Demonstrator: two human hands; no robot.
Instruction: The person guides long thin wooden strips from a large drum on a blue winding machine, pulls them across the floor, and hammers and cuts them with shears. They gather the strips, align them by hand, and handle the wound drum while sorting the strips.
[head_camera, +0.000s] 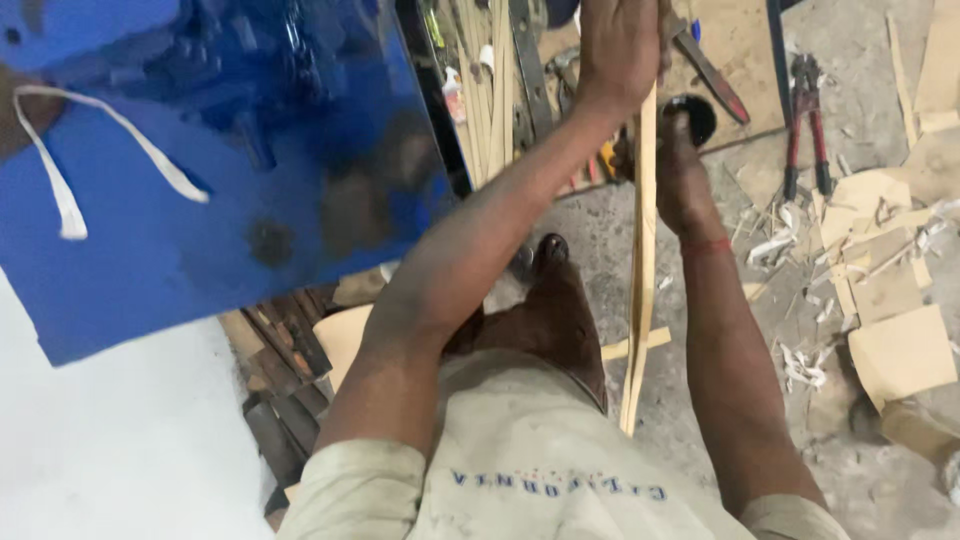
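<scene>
The left hand (618, 45) is clenched around the upper part of a bundle of thin bamboo strips (643, 270), the grip pressed tight on the strips near the top edge of the view. The strips run almost straight down between the two forearms, ending above the person's lap, just over the pale shirt (530, 470). The right hand (682, 170) is closed on the same strips lower down, its fingers wrapped beside them. A short strip (637, 344) lies crosswise behind the bundle on the concrete floor (720, 200). A blue machine housing (200, 170) fills the upper left, with a white strap (60, 190) across it. Red-handled bolt cutters (806, 130) lie on the floor to the right, near cardboard scraps (905, 350) and pale shavings (800, 365).
</scene>
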